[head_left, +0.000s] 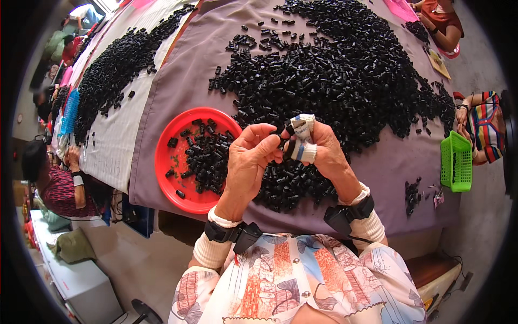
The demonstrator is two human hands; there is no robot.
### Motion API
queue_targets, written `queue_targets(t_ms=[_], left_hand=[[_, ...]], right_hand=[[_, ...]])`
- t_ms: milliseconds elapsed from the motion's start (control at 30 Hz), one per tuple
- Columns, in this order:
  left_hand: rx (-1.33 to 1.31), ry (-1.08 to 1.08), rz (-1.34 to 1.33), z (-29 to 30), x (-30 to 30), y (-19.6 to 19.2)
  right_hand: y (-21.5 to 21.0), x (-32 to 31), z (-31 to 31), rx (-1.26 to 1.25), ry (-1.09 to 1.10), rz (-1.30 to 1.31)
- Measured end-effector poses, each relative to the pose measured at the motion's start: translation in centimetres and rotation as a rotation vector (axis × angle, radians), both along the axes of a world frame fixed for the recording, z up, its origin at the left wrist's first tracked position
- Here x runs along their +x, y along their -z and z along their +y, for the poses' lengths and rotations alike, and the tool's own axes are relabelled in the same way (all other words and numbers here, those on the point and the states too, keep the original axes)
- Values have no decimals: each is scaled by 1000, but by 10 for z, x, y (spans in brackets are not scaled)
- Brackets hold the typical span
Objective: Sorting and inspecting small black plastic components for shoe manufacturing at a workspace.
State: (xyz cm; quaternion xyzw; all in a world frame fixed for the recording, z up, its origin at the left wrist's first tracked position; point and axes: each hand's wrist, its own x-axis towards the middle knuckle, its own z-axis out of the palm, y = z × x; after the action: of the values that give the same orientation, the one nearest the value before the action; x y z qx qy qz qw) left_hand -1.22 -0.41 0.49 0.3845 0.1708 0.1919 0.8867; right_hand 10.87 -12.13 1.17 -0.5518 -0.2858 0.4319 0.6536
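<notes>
Left hand: I see my left hand (249, 157) raised, palm turned up, fingers curled inward, thumb and fingertips pinched toward the other hand.
Right hand: my right hand (322, 152) meets it, taped fingers (303, 141) bent.
Wrists: both banded, forearms entering from below.

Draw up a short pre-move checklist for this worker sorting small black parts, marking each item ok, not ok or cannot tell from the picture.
1. Left hand and right hand meet on a small black part: ok.
2. Taped fingers on the right hand covered: ok.
3. Red tray beside the left hand, holding parts, room left: ok.
4. Pile of black parts within reach ahead: ok.
5. Part in hand free of defects: cannot tell.
6. Green basket contents: cannot tell.
</notes>
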Motion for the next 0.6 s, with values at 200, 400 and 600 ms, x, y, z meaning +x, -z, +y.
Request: queue_targets(t_ms=[200,400,600], left_hand=[[-102,-51,-46,5,5,5],[-58,-74,-115,12,3,4],[-119,-37,-133,17,1,3]], right_hand=[[-4,-4,10,29,9,-77],[-9,-5,16,1,-24,-120],[-19,-5,21,-24,-62,-233]])
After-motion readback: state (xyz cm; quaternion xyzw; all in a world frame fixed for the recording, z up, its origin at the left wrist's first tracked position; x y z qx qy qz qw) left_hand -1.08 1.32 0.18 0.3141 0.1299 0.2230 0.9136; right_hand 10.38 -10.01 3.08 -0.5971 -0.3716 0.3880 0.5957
